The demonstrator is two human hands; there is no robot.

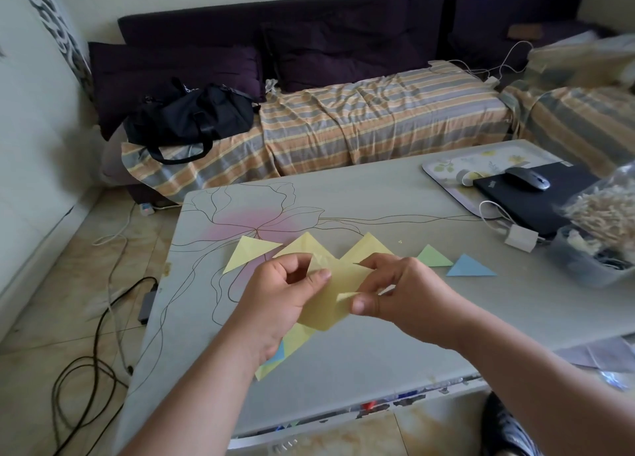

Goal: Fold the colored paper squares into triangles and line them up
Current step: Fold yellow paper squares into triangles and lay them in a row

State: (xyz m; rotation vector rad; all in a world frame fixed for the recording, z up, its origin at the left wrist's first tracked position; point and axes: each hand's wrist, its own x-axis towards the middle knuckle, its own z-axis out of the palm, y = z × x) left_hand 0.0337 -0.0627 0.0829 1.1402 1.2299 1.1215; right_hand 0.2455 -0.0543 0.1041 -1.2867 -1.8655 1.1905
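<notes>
A yellow paper square (pixel 335 297) is held above the grey table (pixel 395 345) between both hands. My left hand (pixel 278 304) pinches its left upper corner, and my right hand (pixel 405 290) pinches its right corner, which is bent over. Behind the hands a row of folded triangles lies on the table: three yellow ones (pixel 249 251), a green one (pixel 433 257) and a blue one (pixel 470 267). Under my left wrist lies a small stack of flat squares (pixel 292 347), yellow with a blue edge showing.
At the table's right stand a tray (pixel 443 177), a black laptop (pixel 536 198) with a mouse (pixel 527 179), a white charger (pixel 520 237) and a plastic tub with a bag (pixel 598 235). A sofa with a black bag (pixel 192 115) is behind. Cables lie on the floor at left.
</notes>
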